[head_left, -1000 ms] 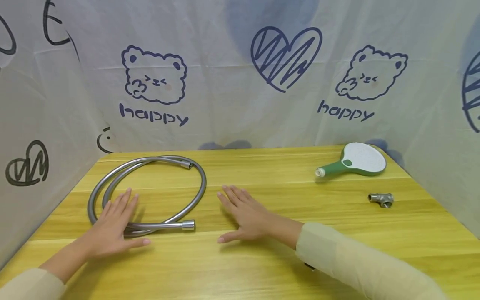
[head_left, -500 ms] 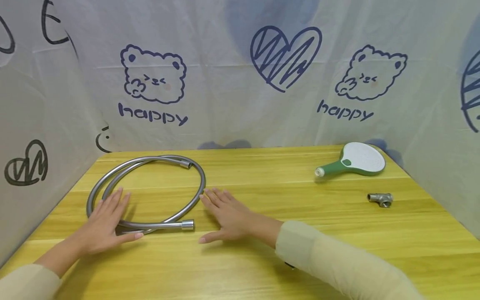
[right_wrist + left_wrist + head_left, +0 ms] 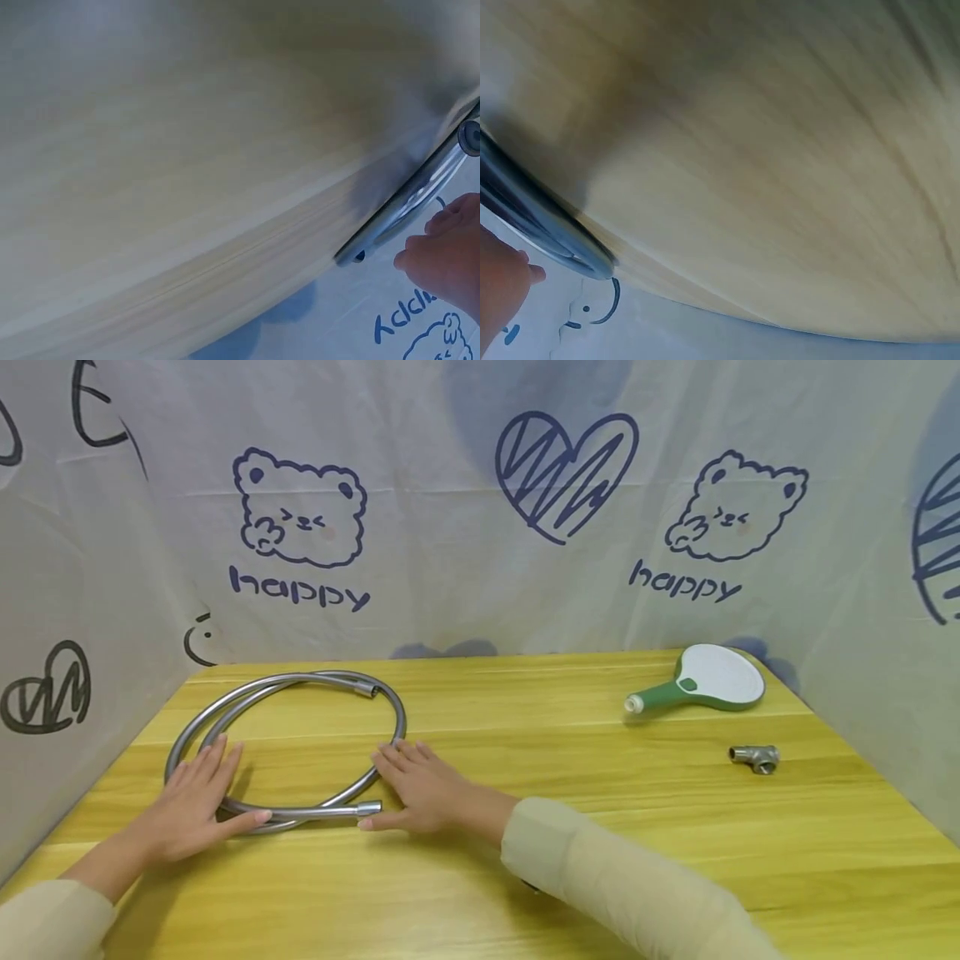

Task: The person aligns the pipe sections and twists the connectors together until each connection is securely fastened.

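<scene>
Hose coil [image 3: 322,812] lies between left hand [image 3: 187,810] and right hand [image 3: 426,789] | near end crosswise, fitting [image 3: 369,808] nearer the right | both hands' fingers extended, gripping nothing

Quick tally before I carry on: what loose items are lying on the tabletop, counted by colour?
Silver-grey: 2 (coiled hose, small pipe fitting)
Green and white: 1 (paddle-shaped shower head)
Total: 3

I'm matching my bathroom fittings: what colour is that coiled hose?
The coiled hose is a shiny silver-grey; the head view shows it best.
</scene>
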Available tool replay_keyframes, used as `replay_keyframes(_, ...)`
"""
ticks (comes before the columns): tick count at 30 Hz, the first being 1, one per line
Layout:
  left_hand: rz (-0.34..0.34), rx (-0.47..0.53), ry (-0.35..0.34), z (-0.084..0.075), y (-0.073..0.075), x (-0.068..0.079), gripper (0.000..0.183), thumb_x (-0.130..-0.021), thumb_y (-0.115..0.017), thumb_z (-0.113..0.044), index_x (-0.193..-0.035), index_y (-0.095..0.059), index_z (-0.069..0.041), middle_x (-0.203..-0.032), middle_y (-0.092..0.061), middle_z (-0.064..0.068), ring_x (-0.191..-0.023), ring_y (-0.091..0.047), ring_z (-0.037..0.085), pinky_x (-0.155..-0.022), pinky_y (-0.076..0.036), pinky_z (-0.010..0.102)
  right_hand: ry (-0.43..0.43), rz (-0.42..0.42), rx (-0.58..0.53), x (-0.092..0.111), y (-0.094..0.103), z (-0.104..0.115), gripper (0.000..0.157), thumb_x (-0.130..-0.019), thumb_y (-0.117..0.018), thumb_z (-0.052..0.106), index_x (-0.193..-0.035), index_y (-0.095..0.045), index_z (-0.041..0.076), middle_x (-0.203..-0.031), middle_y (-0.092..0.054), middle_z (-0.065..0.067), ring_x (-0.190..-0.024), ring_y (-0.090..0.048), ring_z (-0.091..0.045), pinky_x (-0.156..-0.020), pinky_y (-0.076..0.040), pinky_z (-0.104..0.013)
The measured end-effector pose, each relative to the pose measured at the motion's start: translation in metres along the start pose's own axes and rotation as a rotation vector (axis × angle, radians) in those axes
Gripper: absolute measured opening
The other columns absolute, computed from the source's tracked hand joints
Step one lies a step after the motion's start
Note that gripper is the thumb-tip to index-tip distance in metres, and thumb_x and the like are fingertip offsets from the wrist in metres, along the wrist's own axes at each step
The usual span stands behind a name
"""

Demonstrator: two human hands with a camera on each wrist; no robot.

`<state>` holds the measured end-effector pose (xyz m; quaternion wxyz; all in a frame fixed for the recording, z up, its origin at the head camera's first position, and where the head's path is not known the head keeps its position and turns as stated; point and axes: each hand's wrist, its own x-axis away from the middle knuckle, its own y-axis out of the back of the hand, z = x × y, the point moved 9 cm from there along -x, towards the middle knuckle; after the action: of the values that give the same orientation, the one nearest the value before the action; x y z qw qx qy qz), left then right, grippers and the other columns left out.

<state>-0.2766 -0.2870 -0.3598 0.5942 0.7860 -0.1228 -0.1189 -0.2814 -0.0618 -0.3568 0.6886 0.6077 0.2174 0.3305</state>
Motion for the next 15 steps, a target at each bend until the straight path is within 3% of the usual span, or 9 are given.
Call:
replay_keyframes(4, 0.025, 0.009, 0.02, 0.005, -0.005, 0.001, 0.096, -0.088, -0.053, -0.049, -0.145, -0.002, 0.008, -0.149, 0.007, 0.034, -0.135, 0.002, 0.055, -0.104, 0.003, 0.067, -0.013, 0.01, -0.04, -0.008, -0.001, 0.001, 0.084, -0.089, -0.039, 0.064, -0.149, -0.014, 0.011, -0.157, -0.011, -0.006, -0.145, -0.007, -0.023, -0.117, -0.004, -0.038)
replay_keyframes(15, 0.057, 0.059, 0.039, 0.007, -0.012, 0.0, 0.089, -0.093, -0.047, -0.048, -0.145, 0.0, 0.008, -0.149, 0.01, 0.034, -0.134, 0.006, 0.056, -0.105, 0.008, 0.065, -0.027, 0.062, -0.099, -0.016, -0.011, -0.004, 0.078, -0.091, -0.039, 0.06, -0.149, -0.018, 0.011, -0.156, -0.016, -0.003, -0.145, -0.008, -0.019, -0.117, -0.004, -0.038)
